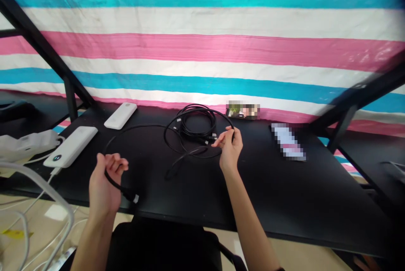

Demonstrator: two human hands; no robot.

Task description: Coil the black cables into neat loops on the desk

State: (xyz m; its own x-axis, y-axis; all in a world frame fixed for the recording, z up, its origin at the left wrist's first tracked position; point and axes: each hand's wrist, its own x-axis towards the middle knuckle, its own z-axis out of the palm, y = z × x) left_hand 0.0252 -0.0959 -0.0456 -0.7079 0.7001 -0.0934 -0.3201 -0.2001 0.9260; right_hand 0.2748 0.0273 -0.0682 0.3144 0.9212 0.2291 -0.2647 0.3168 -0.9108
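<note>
A long black cable (142, 126) runs between my hands above the black table. My left hand (106, 182) is at the table's front left, its fingers curled round the cable near one end. From it hangs a black plug (130, 195) with a silvery metal tip. My right hand (230, 148) pinches another stretch of the same cable between thumb and fingers, right of the middle. Loose loops sag between the hands. Behind them a coiled black cable (198, 135) lies on the table, with several plugs beside it. Whether the coil is joined to the held cable, I cannot tell.
Two white power banks (120, 115) lie at the left. A white power strip (27, 146) with trailing white cords is at the far left. A phone (242, 111) leans at the back; another blurred phone (288, 142) lies right. A striped sheet (202, 47) hangs behind.
</note>
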